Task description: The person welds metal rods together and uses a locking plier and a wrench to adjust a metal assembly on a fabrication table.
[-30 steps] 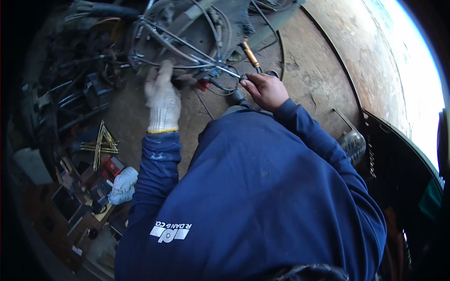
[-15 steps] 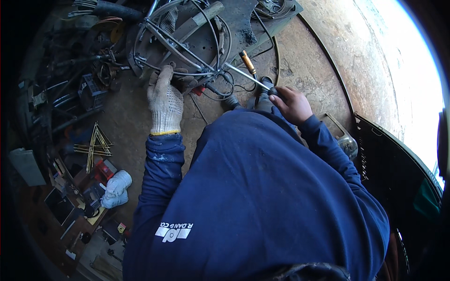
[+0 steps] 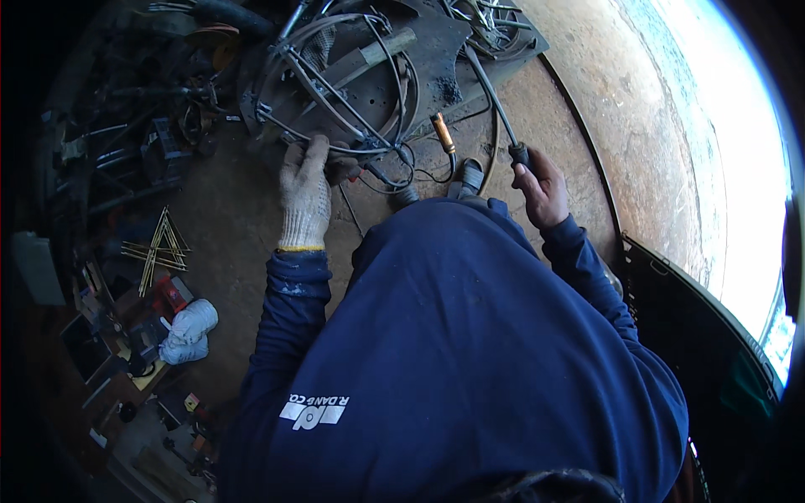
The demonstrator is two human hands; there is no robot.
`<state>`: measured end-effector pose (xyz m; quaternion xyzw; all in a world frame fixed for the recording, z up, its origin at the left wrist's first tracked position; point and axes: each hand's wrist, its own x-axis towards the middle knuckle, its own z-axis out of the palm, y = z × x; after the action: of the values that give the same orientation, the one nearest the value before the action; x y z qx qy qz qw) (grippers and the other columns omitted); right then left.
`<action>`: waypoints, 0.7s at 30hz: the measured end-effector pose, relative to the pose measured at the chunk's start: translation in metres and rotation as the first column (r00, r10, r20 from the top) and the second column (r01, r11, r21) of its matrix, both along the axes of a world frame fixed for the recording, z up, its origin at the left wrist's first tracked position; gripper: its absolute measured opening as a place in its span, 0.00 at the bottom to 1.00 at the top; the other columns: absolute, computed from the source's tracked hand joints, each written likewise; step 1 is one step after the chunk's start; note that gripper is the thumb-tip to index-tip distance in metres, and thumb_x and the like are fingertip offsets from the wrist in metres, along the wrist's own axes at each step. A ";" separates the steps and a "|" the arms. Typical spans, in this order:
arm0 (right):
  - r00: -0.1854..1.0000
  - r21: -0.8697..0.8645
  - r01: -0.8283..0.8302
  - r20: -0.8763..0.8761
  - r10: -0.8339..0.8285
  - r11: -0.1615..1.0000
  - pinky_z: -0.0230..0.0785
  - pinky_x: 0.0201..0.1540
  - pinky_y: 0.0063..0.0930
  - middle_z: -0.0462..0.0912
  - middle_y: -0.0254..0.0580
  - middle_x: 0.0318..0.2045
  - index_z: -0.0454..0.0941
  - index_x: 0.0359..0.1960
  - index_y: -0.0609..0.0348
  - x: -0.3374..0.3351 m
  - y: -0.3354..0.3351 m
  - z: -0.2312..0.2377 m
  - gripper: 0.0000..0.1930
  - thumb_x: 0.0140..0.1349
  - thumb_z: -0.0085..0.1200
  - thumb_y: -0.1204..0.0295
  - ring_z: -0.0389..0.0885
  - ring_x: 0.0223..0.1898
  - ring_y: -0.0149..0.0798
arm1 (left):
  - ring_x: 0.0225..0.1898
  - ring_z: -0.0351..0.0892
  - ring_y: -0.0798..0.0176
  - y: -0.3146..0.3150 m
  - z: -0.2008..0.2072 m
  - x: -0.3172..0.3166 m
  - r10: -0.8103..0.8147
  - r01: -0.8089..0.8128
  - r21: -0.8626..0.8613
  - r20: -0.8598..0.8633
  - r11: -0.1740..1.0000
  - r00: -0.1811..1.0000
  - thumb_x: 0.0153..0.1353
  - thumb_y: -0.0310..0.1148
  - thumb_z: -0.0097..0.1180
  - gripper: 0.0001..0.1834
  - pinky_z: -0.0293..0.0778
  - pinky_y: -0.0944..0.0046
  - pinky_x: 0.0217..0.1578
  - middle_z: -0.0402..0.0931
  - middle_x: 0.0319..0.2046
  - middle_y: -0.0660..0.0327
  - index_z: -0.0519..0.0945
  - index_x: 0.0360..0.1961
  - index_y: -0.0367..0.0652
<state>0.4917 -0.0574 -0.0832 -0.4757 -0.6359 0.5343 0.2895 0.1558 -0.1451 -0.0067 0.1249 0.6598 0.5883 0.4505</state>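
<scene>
My left hand (image 3: pixel 307 186), in a knitted work glove, is closed on the lower rim of a round frame of bent metal rods (image 3: pixel 369 152). The frame rests tilted on a dark metal worktable (image 3: pixel 436 38). My bare right hand (image 3: pixel 543 186) grips the dark handle of what looks like a long screwdriver (image 3: pixel 495 102). Its shaft points up and left, apart from the frame, with the tip near the rods at the table's right corner. Between the hands, a copper-coloured cylinder (image 3: pixel 444 134) on a black cable stands by the table edge.
A flat bar (image 3: pixel 373 59) lies behind the frame's rods. More metal rods (image 3: pixel 501 33) are heaped at the table's corner. Thin yellowish rods (image 3: pixel 159 250) and a white bundle (image 3: pixel 189 331) are at the left. A hose (image 3: pixel 587 138) curves over the floor at right.
My right hand has moved right and slightly down, drawing the screwdriver away from the frame; its shaft now points more steeply upward. My left hand stays on the rim, shifted slightly in view.
</scene>
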 end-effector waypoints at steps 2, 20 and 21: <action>0.996 0.046 -0.047 -0.076 0.050 0.998 0.71 0.42 0.32 0.80 0.45 0.34 0.75 0.53 0.67 -0.016 0.017 0.020 0.21 0.67 0.55 0.63 0.77 0.35 0.38 | 0.31 0.83 0.62 -0.008 0.001 0.003 -0.027 0.027 0.026 0.005 0.999 1.000 0.69 0.35 0.55 0.14 0.82 0.61 0.34 0.82 0.35 0.54 0.75 0.48 0.35; 0.619 0.462 -0.732 0.144 0.772 0.501 0.77 0.44 0.42 0.76 0.54 0.48 0.71 0.61 0.60 -0.140 0.028 0.137 0.29 0.60 0.63 0.62 0.82 0.42 0.55 | 0.39 0.82 0.67 -0.011 0.075 0.050 0.190 -0.143 0.213 -0.219 0.967 0.957 0.68 0.34 0.58 0.18 0.80 0.68 0.36 0.81 0.44 0.57 0.72 0.55 0.41; 0.624 0.407 -0.739 0.110 0.774 0.538 0.77 0.45 0.42 0.76 0.53 0.48 0.71 0.61 0.60 -0.138 0.031 0.135 0.29 0.60 0.63 0.62 0.82 0.43 0.54 | 0.37 0.82 0.68 -0.016 0.082 0.032 0.199 -0.156 0.185 -0.243 0.970 0.949 0.67 0.33 0.58 0.19 0.79 0.69 0.34 0.81 0.43 0.57 0.72 0.56 0.40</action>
<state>0.3535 -0.0267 0.0521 -0.0586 -0.8634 0.4782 0.1499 0.1878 -0.1611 0.0748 0.1775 0.6711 0.6573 0.2935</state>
